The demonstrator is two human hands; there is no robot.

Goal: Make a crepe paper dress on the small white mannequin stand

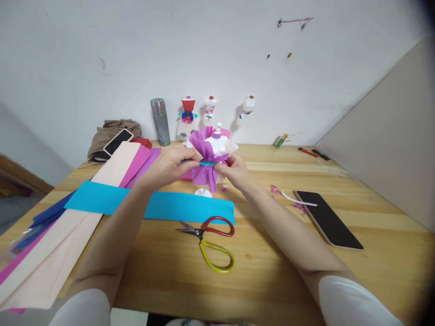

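Observation:
A small white dress form (217, 144) stands on a round white base, wrapped in gathered purple crepe paper (205, 176). Around its waist runs a narrow blue paper strip (208, 163). My left hand (173, 163) pinches the strip at the left side of the waist, and my right hand (234, 170) pinches it at the right, thumb in front. The fingers behind the form are partly hidden. Below my hands, a wide blue crepe paper sheet (190, 207) lies across the table. In front of it rest scissors (199, 232) with one red and one yellow handle, blades apart.
Folded pink and cream crepe papers (68, 240) are piled at the left. A thermos (159, 122), a dressed mini form (188, 117) and two other forms stand by the wall. At right lie a dark phone (328, 219), a white strip (295, 199) and purple scraps.

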